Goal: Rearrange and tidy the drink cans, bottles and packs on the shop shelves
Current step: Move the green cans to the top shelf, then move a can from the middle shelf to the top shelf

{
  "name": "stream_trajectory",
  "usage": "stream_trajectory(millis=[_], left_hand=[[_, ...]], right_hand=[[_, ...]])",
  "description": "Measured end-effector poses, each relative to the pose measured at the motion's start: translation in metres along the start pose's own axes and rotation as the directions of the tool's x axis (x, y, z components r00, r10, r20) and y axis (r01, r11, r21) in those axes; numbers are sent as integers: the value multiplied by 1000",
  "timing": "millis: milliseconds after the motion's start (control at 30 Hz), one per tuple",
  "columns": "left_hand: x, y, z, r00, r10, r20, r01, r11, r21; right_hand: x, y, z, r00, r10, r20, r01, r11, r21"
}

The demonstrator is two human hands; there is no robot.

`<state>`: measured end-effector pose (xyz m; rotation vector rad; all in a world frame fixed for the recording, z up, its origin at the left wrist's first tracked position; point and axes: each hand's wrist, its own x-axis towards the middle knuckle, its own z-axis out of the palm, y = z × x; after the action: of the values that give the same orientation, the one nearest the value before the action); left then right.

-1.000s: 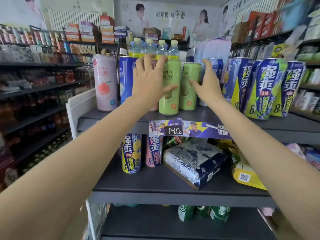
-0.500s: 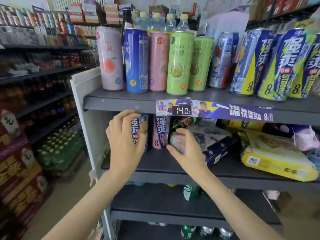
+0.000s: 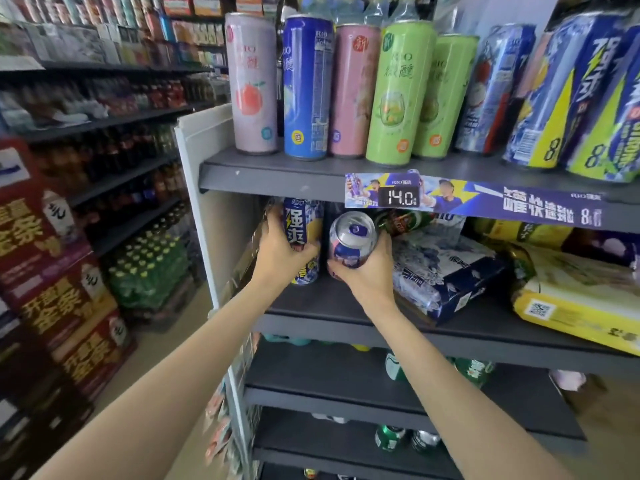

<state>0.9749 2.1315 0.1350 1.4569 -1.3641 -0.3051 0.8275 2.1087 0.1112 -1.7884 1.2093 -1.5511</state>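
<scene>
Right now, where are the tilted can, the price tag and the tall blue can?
Tilted can [image 3: 351, 233]: head view, on its silver top, held by the right hand [image 3: 369, 271].
Price tag [image 3: 400, 197]: head view, on the digits.
Tall blue can [image 3: 306, 84]: head view, mid-body.

- Six tall slim cans [image 3: 399, 91] on the top shelf
- Two hands [image 3: 282, 252], each gripping one can [image 3: 350, 242]
- One price tag [image 3: 398, 197]

A beige floor [image 3: 162, 344] is seen between grey shelving [image 3: 277, 174] and dark aisle racks [image 3: 114, 119], which are blurred, possibly stocked with bottles.
</scene>
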Motion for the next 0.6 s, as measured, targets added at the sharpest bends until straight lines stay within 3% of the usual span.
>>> stream_trajectory(millis=[133,300,467,600], left_hand=[[12,-5,11,996,-87,-21,87,996,6],[16,-6,14,982,-191,-1,191,981,35],[-1,6,-5,996,-80,34,78,995,64],[-42,19,-41,981,27,192,-27,1000,-1]], right_hand=[[-49,-1,-31,991,-127,45,124,990,69],[-73,-28,-75,996,-79,35,75,992,98],[-75,-75,-121,990,-141,-24,142,983,119],[-55,-124,-160,957,-239,-163,262,954,144]])
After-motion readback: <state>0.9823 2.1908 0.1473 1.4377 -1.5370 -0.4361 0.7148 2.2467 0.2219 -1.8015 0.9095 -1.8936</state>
